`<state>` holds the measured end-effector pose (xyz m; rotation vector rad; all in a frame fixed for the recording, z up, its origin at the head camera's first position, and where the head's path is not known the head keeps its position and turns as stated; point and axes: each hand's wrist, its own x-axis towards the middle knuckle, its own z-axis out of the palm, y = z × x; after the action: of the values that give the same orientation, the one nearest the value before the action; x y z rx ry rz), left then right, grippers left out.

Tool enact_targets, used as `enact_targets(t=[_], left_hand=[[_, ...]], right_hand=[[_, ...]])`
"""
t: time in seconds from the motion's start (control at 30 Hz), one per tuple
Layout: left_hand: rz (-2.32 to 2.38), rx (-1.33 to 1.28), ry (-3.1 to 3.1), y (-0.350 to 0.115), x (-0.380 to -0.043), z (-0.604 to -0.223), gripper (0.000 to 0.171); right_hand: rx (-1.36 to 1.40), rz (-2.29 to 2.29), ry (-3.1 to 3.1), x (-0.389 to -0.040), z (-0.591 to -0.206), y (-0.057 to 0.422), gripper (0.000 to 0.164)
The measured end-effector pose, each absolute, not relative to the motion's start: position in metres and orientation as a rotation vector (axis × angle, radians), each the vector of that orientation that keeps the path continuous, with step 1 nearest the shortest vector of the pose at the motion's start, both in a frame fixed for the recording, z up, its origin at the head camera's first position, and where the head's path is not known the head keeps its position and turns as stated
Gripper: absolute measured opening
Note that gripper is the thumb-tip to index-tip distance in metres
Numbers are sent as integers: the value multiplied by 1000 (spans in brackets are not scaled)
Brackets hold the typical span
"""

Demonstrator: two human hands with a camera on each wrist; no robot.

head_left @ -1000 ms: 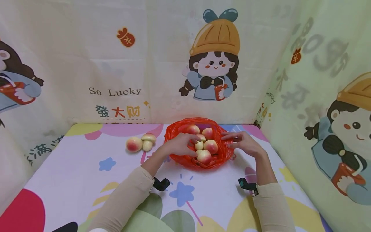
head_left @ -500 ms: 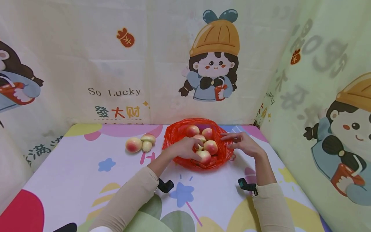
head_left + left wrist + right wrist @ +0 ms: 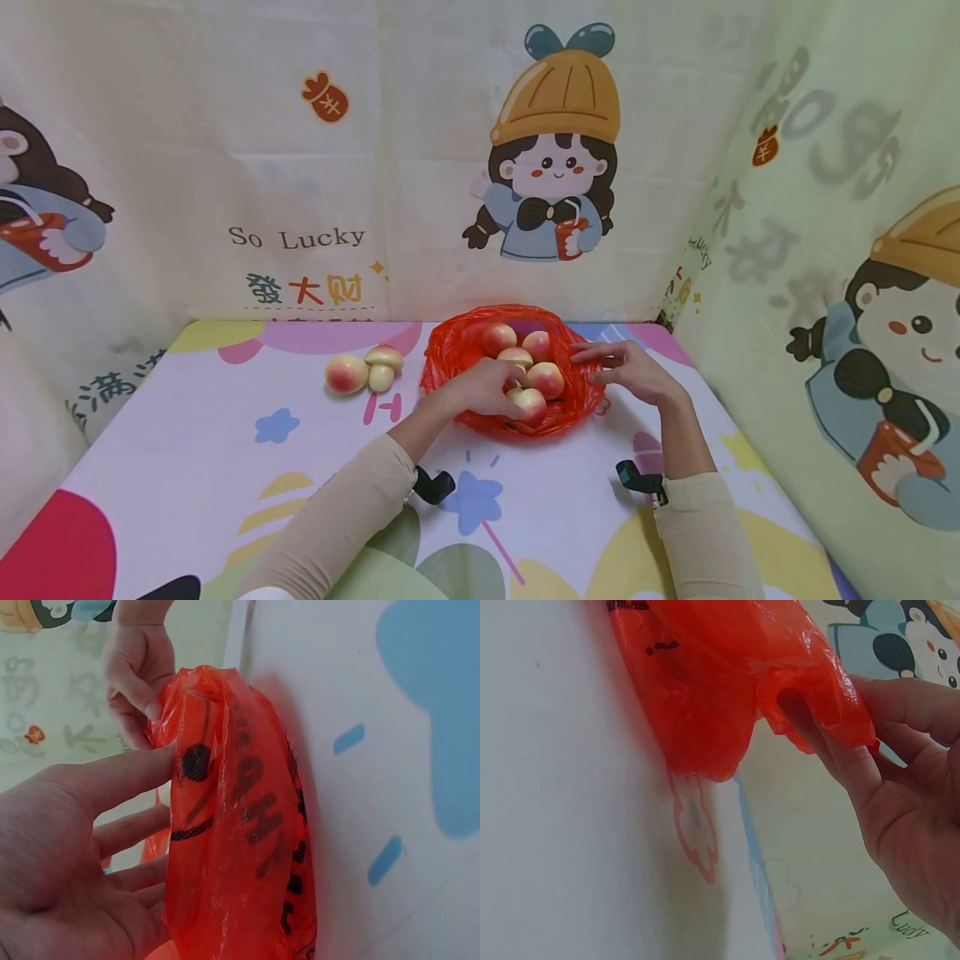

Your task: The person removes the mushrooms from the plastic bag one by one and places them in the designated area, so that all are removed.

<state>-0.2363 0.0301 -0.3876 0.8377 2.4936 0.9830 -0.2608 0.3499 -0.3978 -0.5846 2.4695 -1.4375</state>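
Note:
A red plastic bag (image 3: 450,342) stands with its mouth spread wide, holding several cream and pink toy peaches (image 3: 546,381) and a toy mushroom (image 3: 514,357). My left hand (image 3: 487,387) reaches over the bag's near-left rim, its fingertips beside the mushroom and its thumb by the front toy (image 3: 529,407). In the left wrist view its fingers look spread and fairly straight, with tips hidden behind the red film (image 3: 232,825). On the other side, my right hand (image 3: 633,372) pinches the bag's rim; the right wrist view shows the film (image 3: 817,682) between thumb and fingers.
Left of the bag, another toy peach (image 3: 346,375) and toy mushroom (image 3: 383,367) lie touching on the patterned tablecloth (image 3: 187,450). A printed curtain (image 3: 420,208) hangs behind the table, and another (image 3: 757,275) is on the right.
My left hand has moved a little right and deeper among the toys, from the bag's left rim toward the mushroom. The right hand has kept its place, and the bag has barely shifted.

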Motion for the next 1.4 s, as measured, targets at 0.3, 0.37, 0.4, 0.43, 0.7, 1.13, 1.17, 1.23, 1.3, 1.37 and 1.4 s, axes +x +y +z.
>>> enact_targets(t=[0.3, 0.37, 0.4, 0.43, 0.7, 1.13, 1.17, 1.23, 1.3, 1.37, 1.4], left_hand=[[1010, 837, 2508, 36, -233, -391, 31], [1014, 835, 2514, 36, -233, -391, 29], [1018, 827, 2515, 37, -232, -391, 30], [1018, 821, 2516, 37, -232, -391, 31], [1025, 744, 2512, 41, -230, -392, 43], [1058, 708, 2531, 50, -227, -394, 38], [1060, 707, 2531, 50, -228, -395, 38], [1053, 714, 2539, 51, -228, -396, 39], [1045, 722, 2545, 52, -228, -396, 39], [1048, 726, 2547, 52, -227, -395, 41], [1055, 720, 2542, 52, -227, -395, 43]], right_hand=[[-572, -1437, 2470, -260, -397, 349, 34], [-574, -1437, 2472, -260, -397, 348, 34], [-575, -1436, 2472, -260, -397, 348, 34], [-574, -1436, 2472, -260, -396, 348, 34], [-572, -1445, 2467, -260, -397, 349, 34], [-567, -1434, 2482, -260, -397, 349, 34], [-568, -1432, 2485, -260, -397, 349, 34], [-570, -1426, 2492, -260, -397, 349, 33], [-569, -1424, 2495, -260, -397, 349, 33], [-564, -1424, 2493, -260, -398, 349, 33], [-559, -1427, 2491, -260, -398, 350, 33]])
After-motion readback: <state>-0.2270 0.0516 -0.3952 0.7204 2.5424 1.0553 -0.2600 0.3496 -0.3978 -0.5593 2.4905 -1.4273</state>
